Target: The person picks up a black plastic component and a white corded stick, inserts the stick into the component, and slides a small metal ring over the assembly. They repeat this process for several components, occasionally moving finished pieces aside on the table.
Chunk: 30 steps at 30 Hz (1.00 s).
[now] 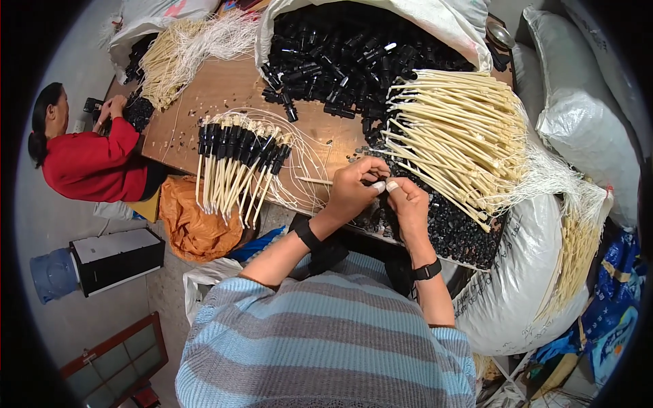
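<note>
Two bare hands meet over the near edge of the wooden table (218, 85), fingertips close together. Left hand (355, 183): fingers curled in, with one cream rod (313, 180) jutting from its left side above the table's near edge. Right hand (408, 198): thumb and forefinger drawn narrow; whether they grip a small part cannot be told. Near the table's right end lies a large bundle of cream rods (462, 143) with white threads, above small black pieces (469, 241). Left of the hands, rods with black sleeves (238, 153) overhang the table's near edge. Black fittings (340, 64) spill from an open white sack (469, 34) at the table's far side.
</note>
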{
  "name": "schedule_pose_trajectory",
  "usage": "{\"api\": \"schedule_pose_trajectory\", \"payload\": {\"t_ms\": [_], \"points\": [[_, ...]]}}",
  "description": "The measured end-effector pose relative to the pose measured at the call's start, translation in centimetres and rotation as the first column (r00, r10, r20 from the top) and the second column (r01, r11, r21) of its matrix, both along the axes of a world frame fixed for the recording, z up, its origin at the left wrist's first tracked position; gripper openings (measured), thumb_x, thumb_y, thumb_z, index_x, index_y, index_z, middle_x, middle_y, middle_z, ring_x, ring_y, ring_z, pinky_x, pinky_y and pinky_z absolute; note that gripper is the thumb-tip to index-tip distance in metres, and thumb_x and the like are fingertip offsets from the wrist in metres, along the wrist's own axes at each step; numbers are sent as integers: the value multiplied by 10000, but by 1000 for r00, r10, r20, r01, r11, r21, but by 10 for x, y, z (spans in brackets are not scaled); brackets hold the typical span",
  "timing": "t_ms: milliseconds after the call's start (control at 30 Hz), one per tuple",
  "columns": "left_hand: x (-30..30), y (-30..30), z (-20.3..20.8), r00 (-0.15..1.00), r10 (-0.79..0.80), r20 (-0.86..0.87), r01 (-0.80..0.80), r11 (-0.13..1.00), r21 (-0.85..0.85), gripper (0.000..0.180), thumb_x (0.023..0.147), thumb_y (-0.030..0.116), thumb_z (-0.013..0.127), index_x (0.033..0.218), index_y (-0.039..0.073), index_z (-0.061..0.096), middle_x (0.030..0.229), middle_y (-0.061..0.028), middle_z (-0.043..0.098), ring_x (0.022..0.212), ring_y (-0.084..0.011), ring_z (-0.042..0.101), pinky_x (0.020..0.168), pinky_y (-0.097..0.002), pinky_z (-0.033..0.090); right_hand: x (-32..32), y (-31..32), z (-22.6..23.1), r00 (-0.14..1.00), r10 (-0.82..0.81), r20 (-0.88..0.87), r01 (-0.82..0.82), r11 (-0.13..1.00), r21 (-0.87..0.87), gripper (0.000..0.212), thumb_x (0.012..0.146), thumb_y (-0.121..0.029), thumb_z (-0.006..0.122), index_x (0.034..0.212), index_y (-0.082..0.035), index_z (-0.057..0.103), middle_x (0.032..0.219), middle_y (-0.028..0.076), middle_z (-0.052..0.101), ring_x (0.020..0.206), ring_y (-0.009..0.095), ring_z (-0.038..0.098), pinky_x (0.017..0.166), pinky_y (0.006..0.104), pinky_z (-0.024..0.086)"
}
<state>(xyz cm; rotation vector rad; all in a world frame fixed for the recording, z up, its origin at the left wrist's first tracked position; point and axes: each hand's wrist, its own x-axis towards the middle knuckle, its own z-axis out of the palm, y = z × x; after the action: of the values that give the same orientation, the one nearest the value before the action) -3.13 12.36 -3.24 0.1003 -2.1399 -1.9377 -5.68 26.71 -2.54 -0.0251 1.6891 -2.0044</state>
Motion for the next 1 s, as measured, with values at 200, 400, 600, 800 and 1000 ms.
{"api": "schedule_pose_trajectory", "payload": {"t_ms": [200,400,600,800,1000], "points": [[2,-9,1,992,11,128,31,946,-323,235,746,-37,675,979,-7,678,884,-32,664,734,-81,601,683,-226,502,6,-6,5,987,-69,-144,87,988,124,85,907,-77,628,929,-6,669,669,-91,518,569,2,377,519,181,288],[2,-13,-3,985,12,173,8,994,-113,127,713,-7,687,839,6,687,799,-41,660,672,-79,575,602,-227,456,7,-3,6,853,94,-514,166,884,437,77,889,-83,651,887,-10,677,618,-94,477,569,19,377,507,204,312],[-1,-27,14,996,-13,-91,-29,898,-439,197,657,2,688,853,23,673,773,-68,636,661,-187,600,610,-274,479,2,4,9,996,-80,35,85,982,-168,167,889,-80,644,1032,6,633,656,-74,533,490,2,340,449,173,250],[1,-34,13,954,-291,-68,210,815,-540,348,634,27,696,978,71,676,797,-113,653,731,-309,624,631,-373,499,-2,14,26,998,27,-54,-24,999,48,232,880,-43,593,1100,-12,661,750,-12,631,525,50,486,468,207,371],[9,-32,17,973,-222,-62,125,732,-670,279,614,32,692,886,80,658,741,-78,622,711,-281,627,583,-374,487,3,14,28,644,438,-627,40,799,600,193,822,-70,673,1009,-28,696,606,-44,566,525,44,453,490,248,381]]}}
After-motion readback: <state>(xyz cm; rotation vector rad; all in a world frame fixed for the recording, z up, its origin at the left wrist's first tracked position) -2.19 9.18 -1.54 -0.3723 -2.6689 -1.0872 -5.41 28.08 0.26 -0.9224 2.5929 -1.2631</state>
